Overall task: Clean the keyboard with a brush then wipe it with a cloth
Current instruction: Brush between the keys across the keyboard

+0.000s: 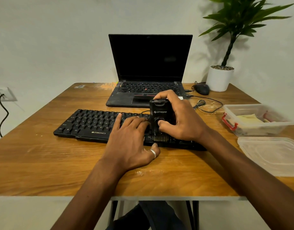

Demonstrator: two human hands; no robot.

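Note:
A black keyboard (91, 124) lies across the middle of the wooden table (43, 163). My right hand (182, 120) grips a black block-shaped brush (159, 113), held upright with its bristles (160, 138) down on the keys at the keyboard's right part. My left hand (131, 143) rests flat on the keyboard beside the brush, fingers straight over the keys, thumb with a ring at the front edge. A yellowish cloth (249, 119) lies in a clear plastic box (259, 128) at the right.
An open black laptop (149, 70) stands behind the keyboard. A mouse (202, 89) and a potted plant (220, 78) sit at the back right, with cables (207, 105) trailing between. The box's clear lid (272, 155) lies near the right front edge.

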